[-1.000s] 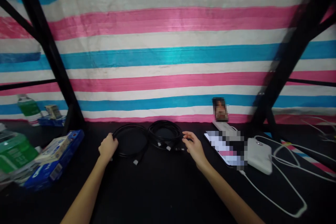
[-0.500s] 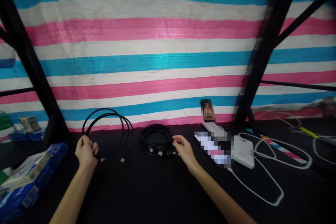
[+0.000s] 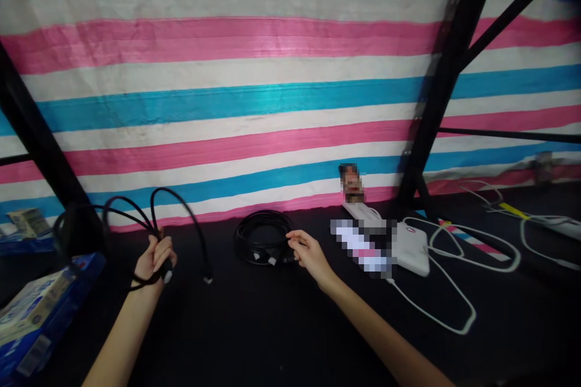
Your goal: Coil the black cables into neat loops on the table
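Note:
Loops of a black cable (image 3: 180,198) rise from my left hand (image 3: 157,259), whose fingers are wrapped round it. One plug of that cable hangs to the right of the hand, and a pale plug shows at the palm. A coiled black cable (image 3: 247,244) lies on the black table, with light-coloured plugs at its front. At the coil's right edge is my right hand (image 3: 308,256), its fingertips pinched together. Whether they grip part of the coil is too small to tell.
On the right lie a white power bank (image 3: 411,249), a blurred-out phone (image 3: 361,247) and white cables. Blue boxes (image 3: 54,308) stand at the left. Black frame posts (image 3: 429,103) rise on both sides before a striped sheet (image 3: 254,97).
My left hand has turned over, and its cable loops have swung left and spread apart. My right hand remains beside the coil. The view has shifted slightly to the right.

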Available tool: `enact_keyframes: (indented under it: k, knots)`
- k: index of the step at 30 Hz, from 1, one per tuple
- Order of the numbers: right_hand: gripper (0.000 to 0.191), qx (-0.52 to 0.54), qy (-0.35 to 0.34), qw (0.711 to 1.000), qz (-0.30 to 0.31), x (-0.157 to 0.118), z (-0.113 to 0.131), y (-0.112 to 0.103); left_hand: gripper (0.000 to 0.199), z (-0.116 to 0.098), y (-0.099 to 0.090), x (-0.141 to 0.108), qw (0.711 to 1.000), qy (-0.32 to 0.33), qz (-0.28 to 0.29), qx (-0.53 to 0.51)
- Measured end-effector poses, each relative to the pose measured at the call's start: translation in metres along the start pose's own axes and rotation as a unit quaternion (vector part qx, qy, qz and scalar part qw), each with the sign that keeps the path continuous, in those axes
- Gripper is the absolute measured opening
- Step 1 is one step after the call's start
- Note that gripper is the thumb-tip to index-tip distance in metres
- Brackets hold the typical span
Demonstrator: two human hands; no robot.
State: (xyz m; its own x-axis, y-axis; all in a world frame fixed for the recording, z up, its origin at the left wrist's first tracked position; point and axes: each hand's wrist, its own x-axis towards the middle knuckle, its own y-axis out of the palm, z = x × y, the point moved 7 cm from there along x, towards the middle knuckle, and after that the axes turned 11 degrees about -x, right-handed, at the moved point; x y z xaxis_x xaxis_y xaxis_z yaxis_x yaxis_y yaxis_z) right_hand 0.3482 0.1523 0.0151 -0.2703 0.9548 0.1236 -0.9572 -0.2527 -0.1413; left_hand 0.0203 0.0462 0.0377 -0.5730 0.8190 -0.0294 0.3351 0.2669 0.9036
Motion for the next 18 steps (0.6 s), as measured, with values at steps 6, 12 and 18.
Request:
enact_keyframes:
  k: [6,12,18]
  knots:
    - [0.035,0.030,0.024,0.995,0.087,-0.011,0.009,0.013,0.026,0.039,0.016,-0.017,0.993,-0.115,0.003,0.016]
    - [0.057,0.104,0.054,0.960,0.254,-0.027,0.017,0.033,0.023,0.098,0.009,-0.033,0.961,-0.207,0.025,0.182]
    - [0.048,0.108,0.045,0.953,0.281,-0.032,0.019,0.038,0.040,0.119,0.003,-0.035,0.946,-0.147,0.091,0.274]
